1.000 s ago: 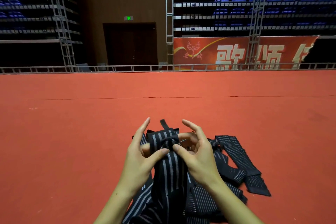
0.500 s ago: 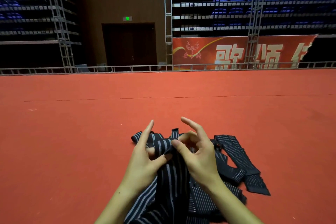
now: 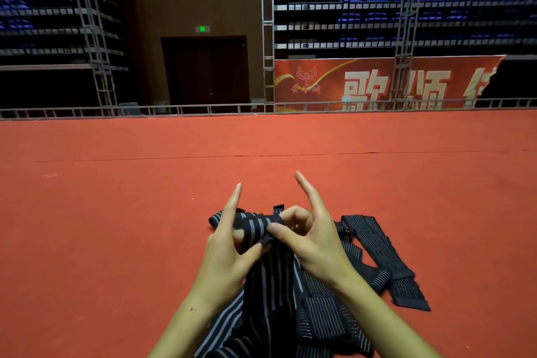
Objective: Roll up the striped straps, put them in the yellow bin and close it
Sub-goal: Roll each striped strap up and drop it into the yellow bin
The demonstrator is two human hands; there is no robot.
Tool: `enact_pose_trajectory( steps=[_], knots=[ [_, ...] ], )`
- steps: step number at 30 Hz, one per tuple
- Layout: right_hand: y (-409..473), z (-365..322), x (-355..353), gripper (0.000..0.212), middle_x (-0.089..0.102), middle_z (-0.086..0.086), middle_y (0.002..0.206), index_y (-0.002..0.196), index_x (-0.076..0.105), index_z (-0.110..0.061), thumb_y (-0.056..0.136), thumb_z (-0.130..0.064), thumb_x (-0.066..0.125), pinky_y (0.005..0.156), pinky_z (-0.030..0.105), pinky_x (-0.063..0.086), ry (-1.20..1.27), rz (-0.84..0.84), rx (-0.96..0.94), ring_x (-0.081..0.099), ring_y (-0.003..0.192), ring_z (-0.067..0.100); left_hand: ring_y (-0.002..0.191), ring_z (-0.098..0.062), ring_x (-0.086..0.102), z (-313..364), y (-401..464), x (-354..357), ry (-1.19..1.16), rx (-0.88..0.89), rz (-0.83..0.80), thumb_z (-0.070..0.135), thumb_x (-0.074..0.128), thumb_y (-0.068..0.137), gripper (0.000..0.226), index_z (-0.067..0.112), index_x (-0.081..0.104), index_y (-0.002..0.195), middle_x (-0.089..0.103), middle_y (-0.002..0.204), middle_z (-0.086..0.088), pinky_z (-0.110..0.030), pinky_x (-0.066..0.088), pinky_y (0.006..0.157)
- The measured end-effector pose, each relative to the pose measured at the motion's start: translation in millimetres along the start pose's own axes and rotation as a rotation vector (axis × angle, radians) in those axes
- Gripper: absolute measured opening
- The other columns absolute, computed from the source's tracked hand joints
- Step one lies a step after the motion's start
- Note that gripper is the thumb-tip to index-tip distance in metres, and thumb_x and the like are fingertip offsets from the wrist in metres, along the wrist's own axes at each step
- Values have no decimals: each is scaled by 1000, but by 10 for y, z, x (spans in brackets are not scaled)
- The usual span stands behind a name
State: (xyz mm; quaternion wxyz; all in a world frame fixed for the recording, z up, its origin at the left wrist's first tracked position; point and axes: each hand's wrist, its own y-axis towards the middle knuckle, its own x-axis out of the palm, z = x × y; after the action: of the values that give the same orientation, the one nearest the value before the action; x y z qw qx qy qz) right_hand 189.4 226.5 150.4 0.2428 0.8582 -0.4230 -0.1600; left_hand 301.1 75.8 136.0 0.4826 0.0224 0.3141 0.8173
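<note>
Pinching the top end of one striped strap (image 3: 258, 228), both thumbs and bent middle fingers work a first tight turn; the index fingers (image 3: 305, 186) stick up straight, free of the cloth. Left hand (image 3: 225, 247) has its thumb tip under the fold w/ the strap end across its fingers; right hand (image 3: 313, 238) has thumb on top and curled fingers behind. So both hands are closed on the same strap, grip narrow, at fingertips only.

Strap's length hangs from the fold toward the person, between the forearms, and merges w/ the pile of other straps (image 3: 374, 253) lying loose on the red carpet (image 3: 116, 241), partly overlapped and twisted.

Risks, as a judgement:
- Roll is barely started, maybe one turn. Fingertip grip is small, so a slip would let the elastic-looking cloth spring open.
- Tail runs under/through the pile; pulling while rolling could drag or snag a neighbouring strap, or wind two together.
- Uneven tension btw the two hands would cone the roll, and it could then telescope apart.
- Yellow bin is not in view, so its place and lid state can't be told; a loose roll may unwind on the way there.
</note>
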Motion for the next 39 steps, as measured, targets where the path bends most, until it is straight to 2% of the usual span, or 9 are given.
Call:
enact_pose_trajectory(
  steps=[5,9,15,19,23,27,31,36,39],
  knots=[
    [-32,-44,14,91,73,8,94,164,31,-47,97,-7,79,96,43,59,-36,68,-143,73,89,27,100,-25,81,117,-41,6,-143,-47,-20,-5,73,97,108,48,10,168,84,102,-5,-46,61,100],
    [-77,30,-6,97,76,4,99,167,20,-45,97,-17,81,101,51,57,-51,21,-52,74,95,27,106,-23,80,141,-29,-48,-170,-56,-10,-3,73,97,105,46,12,167,84,110,-3,-36,60,102],
    [-76,41,-52,100,79,5,97,168,18,-38,96,-10,80,93,50,58,-43,25,8,76,92,28,100,-21,81,176,-34,-29,-195,-57,-12,5,65,105,84,42,20,167,84,106,-5,-35,62,94],
    [-26,0,-27,95,80,9,96,166,25,-38,95,-8,81,95,54,61,-9,143,14,78,93,29,104,-19,80,200,-93,25,-181,-43,-20,2,73,99,96,42,18,166,84,110,-2,-26,60,93],
    [-71,27,-10,87,79,12,100,161,30,-43,98,-9,78,86,65,62,75,199,50,78,87,35,65,-7,70,184,-97,56,-193,-40,20,7,63,106,78,45,26,164,78,77,5,-16,54,68],
    [-134,-24,-7,79,76,15,105,160,30,-39,102,-5,70,83,58,66,187,173,66,81,89,37,57,-17,38,31,-64,56,-152,-8,106,16,63,107,72,55,33,161,44,57,-4,-25,44,63],
    [-104,-77,-4,78,76,14,106,160,32,-38,102,-2,69,83,56,66,204,152,48,81,90,38,57,-17,39,-73,-35,80,-129,-4,216,17,65,107,74,55,33,161,44,56,-12,-29,49,71],
    [-44,-94,-137,73,77,13,106,158,37,-33,102,1,67,80,48,68,248,248,28,81,92,37,54,-15,25,-252,20,-126,-108,-51,425,10,63,107,72,49,38,161,28,55,-1,-23,40,59],
    [44,-77,-287,75,77,16,108,160,35,-33,101,-2,69,80,45,67,219,327,51,81,92,36,55,-18,24,-249,-8,-199,-97,-50,344,11,63,107,76,58,34,160,26,57,-9,-28,29,54]
  ],
)
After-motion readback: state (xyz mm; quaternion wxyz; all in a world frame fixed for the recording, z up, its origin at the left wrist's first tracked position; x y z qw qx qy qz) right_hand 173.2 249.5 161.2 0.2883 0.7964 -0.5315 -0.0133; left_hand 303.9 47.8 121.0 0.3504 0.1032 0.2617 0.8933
